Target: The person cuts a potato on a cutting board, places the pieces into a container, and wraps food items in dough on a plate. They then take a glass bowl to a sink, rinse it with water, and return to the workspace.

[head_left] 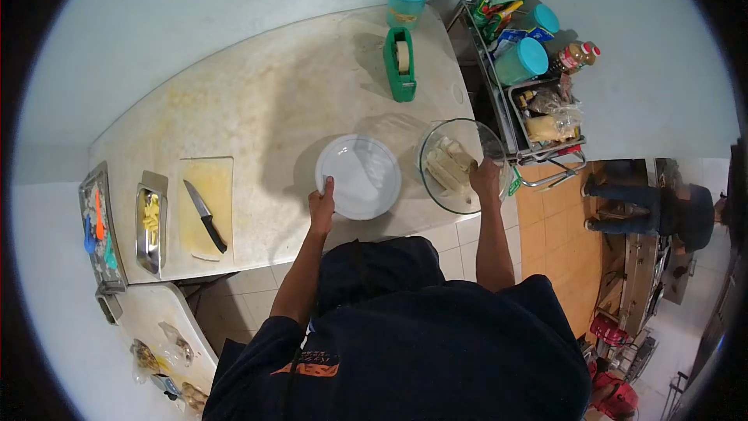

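Observation:
My left hand (pixel 321 206) grips the near-left rim of a white plate (pixel 358 179), thumb on top. The plate lies on the table and looks bare. My right hand (pixel 486 178) reaches over the near-right rim of a clear glass bowl (pixel 421 157). Its fingers are curled inside, against pale, long rolled pieces (pixel 446 171). Whether one of these is between the fingers is hidden by the hand. Left of the plate, a black-handled knife (pixel 209 218) rests on a yellowish cutting board (pixel 195 187).
A metal tray (pixel 149 261) of yellow pieces stands beside the board. Behind the plate are a green tape dispenser (pixel 400 78) and a blue-lidded container (pixel 407 12). A metal rack (pixel 506 121) with bottles and packets borders the right. Further right, another person (pixel 689 214) stands.

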`<action>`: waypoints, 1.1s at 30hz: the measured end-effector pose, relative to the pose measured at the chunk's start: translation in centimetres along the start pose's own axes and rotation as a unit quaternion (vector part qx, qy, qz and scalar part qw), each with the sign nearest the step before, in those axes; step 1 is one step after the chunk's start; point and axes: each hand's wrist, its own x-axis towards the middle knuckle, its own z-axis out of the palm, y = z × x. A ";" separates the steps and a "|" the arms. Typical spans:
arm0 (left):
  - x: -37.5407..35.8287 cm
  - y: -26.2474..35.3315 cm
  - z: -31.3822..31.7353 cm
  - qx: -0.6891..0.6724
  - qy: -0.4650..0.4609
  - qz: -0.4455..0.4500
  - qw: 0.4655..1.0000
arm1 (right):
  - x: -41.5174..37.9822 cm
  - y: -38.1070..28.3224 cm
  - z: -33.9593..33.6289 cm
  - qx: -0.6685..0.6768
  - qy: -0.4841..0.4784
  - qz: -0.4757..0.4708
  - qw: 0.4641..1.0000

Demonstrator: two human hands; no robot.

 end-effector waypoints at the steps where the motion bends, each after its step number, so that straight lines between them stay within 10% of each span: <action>1: -0.2 0.1 0.4 -0.020 -0.010 0.004 1.000 | 0.0 -0.4 0.1 0.007 0.002 0.012 1.000; 15: -1.2 -0.5 0.9 -0.098 -0.054 -0.009 0.994 | 1.1 -0.5 3.4 0.074 -0.037 0.130 0.988; 21: -0.5 -0.6 -0.1 0.055 -0.068 -0.057 0.994 | 0.6 -1.0 4.9 0.160 0.082 0.129 0.975; 24: 1.6 -4.3 0.0 0.120 0.006 0.056 0.991 | 1.0 -1.2 4.6 0.203 0.109 0.101 0.968; 33: -2.7 1.8 0.6 0.209 0.010 0.032 0.977 | 1.6 -2.8 3.8 0.206 0.052 0.088 0.973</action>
